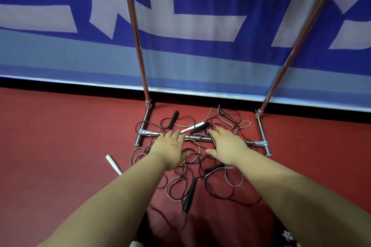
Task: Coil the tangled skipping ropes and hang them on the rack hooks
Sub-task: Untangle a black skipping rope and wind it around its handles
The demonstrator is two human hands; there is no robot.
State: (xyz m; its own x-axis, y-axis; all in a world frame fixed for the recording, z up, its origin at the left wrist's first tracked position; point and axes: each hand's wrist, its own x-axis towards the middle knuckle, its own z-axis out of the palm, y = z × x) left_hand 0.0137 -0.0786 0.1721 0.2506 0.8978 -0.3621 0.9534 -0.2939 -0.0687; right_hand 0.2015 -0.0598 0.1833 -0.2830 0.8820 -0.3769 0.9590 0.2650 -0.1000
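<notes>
A tangle of thin skipping ropes lies on the red floor, draped over and around the chrome rack's bottom bar. Black handles and white handles stick out of the heap. My left hand hovers over the left part of the tangle, fingers straight, holding nothing. My right hand reaches over the bar with fingers spread, also holding nothing. The rack's two uprights rise out of view; its hooks are not visible.
A blue and white banner wall stands right behind the rack. The rack's side feet lie on the floor at both ends of the bar. Red floor stretches left and right of the heap.
</notes>
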